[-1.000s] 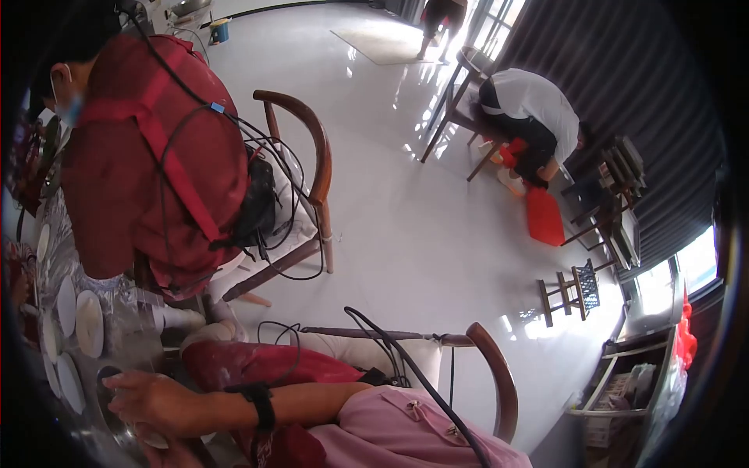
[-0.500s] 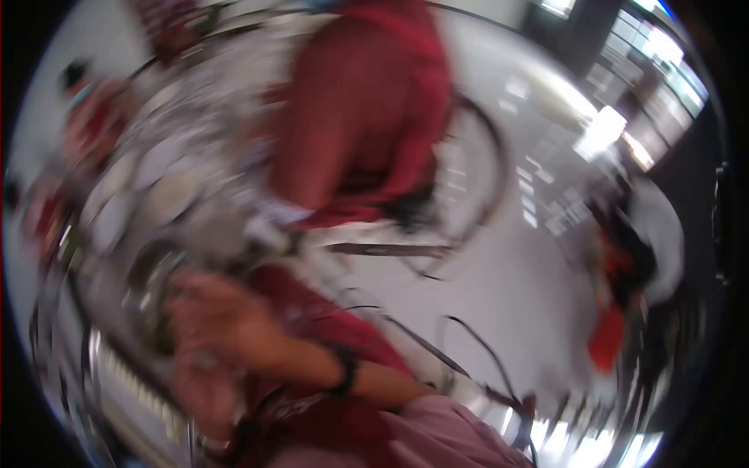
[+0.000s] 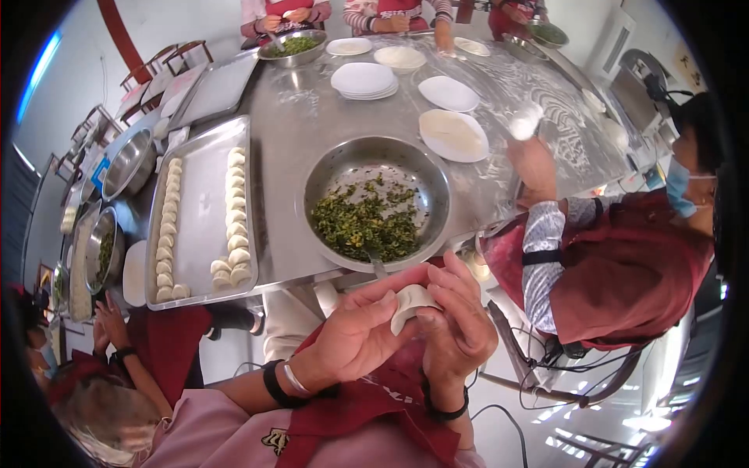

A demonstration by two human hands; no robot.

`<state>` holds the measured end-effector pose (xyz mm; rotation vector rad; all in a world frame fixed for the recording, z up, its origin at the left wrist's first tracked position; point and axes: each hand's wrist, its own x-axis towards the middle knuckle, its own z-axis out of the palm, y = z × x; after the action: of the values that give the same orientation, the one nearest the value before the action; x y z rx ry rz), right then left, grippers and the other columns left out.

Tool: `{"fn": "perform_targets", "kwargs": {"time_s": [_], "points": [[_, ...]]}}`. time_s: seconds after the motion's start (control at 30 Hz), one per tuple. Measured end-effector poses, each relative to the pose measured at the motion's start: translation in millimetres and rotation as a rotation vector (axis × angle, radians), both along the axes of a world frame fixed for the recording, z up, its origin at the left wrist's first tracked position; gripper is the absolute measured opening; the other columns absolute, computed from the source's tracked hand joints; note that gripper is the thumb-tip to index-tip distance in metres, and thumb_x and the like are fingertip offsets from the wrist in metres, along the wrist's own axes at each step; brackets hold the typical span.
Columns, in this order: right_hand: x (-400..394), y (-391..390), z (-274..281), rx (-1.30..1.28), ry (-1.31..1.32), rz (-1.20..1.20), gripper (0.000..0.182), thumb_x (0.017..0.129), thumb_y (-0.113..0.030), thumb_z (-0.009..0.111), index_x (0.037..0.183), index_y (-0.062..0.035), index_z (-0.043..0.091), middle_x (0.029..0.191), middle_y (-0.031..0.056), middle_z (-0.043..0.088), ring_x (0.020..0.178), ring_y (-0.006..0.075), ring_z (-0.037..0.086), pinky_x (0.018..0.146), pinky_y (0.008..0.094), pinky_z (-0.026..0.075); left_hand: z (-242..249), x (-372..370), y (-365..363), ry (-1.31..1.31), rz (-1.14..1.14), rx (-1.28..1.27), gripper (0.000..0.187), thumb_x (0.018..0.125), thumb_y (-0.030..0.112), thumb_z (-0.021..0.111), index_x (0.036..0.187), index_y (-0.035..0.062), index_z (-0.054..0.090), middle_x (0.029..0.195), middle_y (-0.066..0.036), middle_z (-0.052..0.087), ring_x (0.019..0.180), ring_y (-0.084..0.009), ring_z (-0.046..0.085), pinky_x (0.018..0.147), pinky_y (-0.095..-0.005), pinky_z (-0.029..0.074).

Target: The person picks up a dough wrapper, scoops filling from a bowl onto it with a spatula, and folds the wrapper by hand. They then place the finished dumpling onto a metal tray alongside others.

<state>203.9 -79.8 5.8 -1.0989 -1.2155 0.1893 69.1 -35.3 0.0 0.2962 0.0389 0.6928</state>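
Note:
A pale dumpling [image 3: 413,303], folded and partly covered by fingers, is held between my two hands. My left hand [image 3: 355,331] grips its left side with thumb and fingers, while my right hand [image 3: 456,327] is closed round the right side, its thumb pressed at the lower edge. Both are just below the near rim of a steel bowl [image 3: 445,226]. Chopped green and yellow filling [image 3: 363,222] lies inside that bowl, and a spoon handle [image 3: 378,264] leans over its rim towards my fingers.
On the left, a metal tray [image 3: 204,218] carries rows of dumplings. White plates [image 3: 364,78] and flour are spread over the steel table [image 3: 281,164]. A co-worker [image 3: 624,265] works close on my right, another [image 3: 117,366] on my left, and others across the table.
My view has swung from a blurred, sideways look to a steady one facing the table. The dumpling between my hands now shows clearly.

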Motion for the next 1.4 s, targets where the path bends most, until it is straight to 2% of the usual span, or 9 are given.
{"fn": "perform_targets", "kwargs": {"time_s": [0.37, 0.67, 0.8, 0.93, 1.0, 1.1, 1.23, 1.33, 1.4], "points": [[-3.0, 10.8, -4.9, -0.021, -0.070, 0.053, 0.016, 0.076, -0.007, 0.079, 0.090, -0.0024, 0.073, 0.093, 0.0111, 0.074, 0.106, 0.0331, 0.067, 0.102, 0.0520, 0.048, 7.4, -11.6, 0.5, 0.037, 0.006, -0.060, 0.047, 0.105, 0.010, 0.044, 0.148, -0.0035, 0.034, 0.141, -0.012, 0.050, 0.129, -0.0206, 0.051, 0.112, -0.0393, 0.041], [6.8, 10.3, -1.8, -0.192, -0.029, 0.218, 0.023, 0.074, -0.008, 0.078, 0.096, -0.0031, 0.075, 0.103, 0.0120, 0.074, 0.120, 0.0359, 0.062, 0.105, 0.0509, 0.045, -2.4, -18.2, 8.3, 0.115, -0.044, 0.006, 0.048, 0.104, 0.021, 0.046, 0.145, -0.0033, 0.039, 0.139, -0.013, 0.053, 0.127, -0.0232, 0.053, 0.112, -0.0423, 0.040], [10.3, 15.0, -17.4, -0.088, -0.053, 0.302, 0.018, 0.072, -0.002, 0.076, 0.090, -0.0033, 0.073, 0.100, 0.0101, 0.074, 0.117, 0.0337, 0.063, 0.107, 0.0533, 0.043, -11.2, -20.9, 6.7, 0.157, -0.035, -0.027, 0.043, 0.105, 0.026, 0.043, 0.137, -0.0031, 0.047, 0.137, -0.015, 0.055, 0.127, -0.0253, 0.052, 0.111, -0.0445, 0.039], [13.7, 13.2, -23.2, 0.022, -0.065, 0.257, 0.015, 0.072, -0.002, 0.077, 0.085, -0.0030, 0.070, 0.097, 0.0096, 0.074, 0.114, 0.0342, 0.065, 0.106, 0.0549, 0.044, -9.7, -21.8, 5.2, 0.333, 0.009, -0.042, 0.050, 0.106, 0.028, 0.041, 0.143, -0.0055, 0.038, 0.138, -0.018, 0.052, 0.129, -0.0284, 0.051, 0.111, -0.0457, 0.039], [14.3, 14.0, -33.2, 0.069, -0.066, 0.272, 0.016, 0.072, -0.001, 0.077, 0.085, -0.0027, 0.070, 0.096, 0.0101, 0.074, 0.115, 0.0341, 0.065, 0.107, 0.0558, 0.042, 0.6, -16.0, 5.4, 0.415, 0.018, -0.073, 0.043, 0.105, 0.026, 0.042, 0.135, -0.0039, 0.048, 0.135, -0.014, 0.055, 0.127, -0.0259, 0.052, 0.111, -0.0458, 0.039], [14.2, 11.9, -35.8, 0.036, -0.040, 0.300, 0.016, 0.072, -0.004, 0.077, 0.086, -0.0028, 0.070, 0.098, 0.0102, 0.073, 0.122, 0.0347, 0.060, 0.109, 0.0571, 0.039, -14.0, -24.7, 11.7, 0.290, -0.031, -0.073, 0.040, 0.106, 0.027, 0.042, 0.132, -0.0025, 0.050, 0.133, -0.013, 0.056, 0.124, -0.0250, 0.053, 0.109, -0.0460, 0.041], [10.2, 8.5, -32.2, 0.002, -0.078, 0.307, 0.014, 0.071, -0.005, 0.076, 0.084, -0.0035, 0.069, 0.101, 0.0093, 0.072, 0.124, 0.0346, 0.058, 0.111, 0.0570, 0.037, -11.4, -26.5, 13.1, 0.390, -0.003, -0.143, 0.040, 0.106, 0.034, 0.042, 0.127, 0.0008, 0.051, 0.120, -0.011, 0.060, 0.106, -0.0220, 0.059, 0.102, -0.0468, 0.047], [12.8, 8.9, -38.2, 0.064, -0.087, 0.348, 0.012, 0.071, -0.004, 0.072, 0.082, -0.0045, 0.068, 0.101, 0.0086, 0.072, 0.122, 0.0349, 0.059, 0.111, 0.0564, 0.037, 13.3, -11.5, 5.3, 0.643, 0.062, -0.175, 0.038, 0.106, 0.034, 0.043, 0.123, 0.0016, 0.054, 0.116, -0.008, 0.060, 0.097, -0.0187, 0.057, 0.099, -0.0447, 0.048], [13.5, 8.8, -38.6, 0.046, -0.117, 0.368, 0.011, 0.071, -0.003, 0.071, 0.081, -0.0045, 0.067, 0.101, 0.0085, 0.071, 0.122, 0.0354, 0.059, 0.111, 0.0564, 0.037, 12.2, -11.4, 4.8, 0.622, 0.055, -0.189, 0.038, 0.106, 0.034, 0.042, 0.122, 0.0017, 0.055, 0.114, -0.008, 0.060, 0.094, -0.0175, 0.056, 0.098, -0.0437, 0.049]]}}
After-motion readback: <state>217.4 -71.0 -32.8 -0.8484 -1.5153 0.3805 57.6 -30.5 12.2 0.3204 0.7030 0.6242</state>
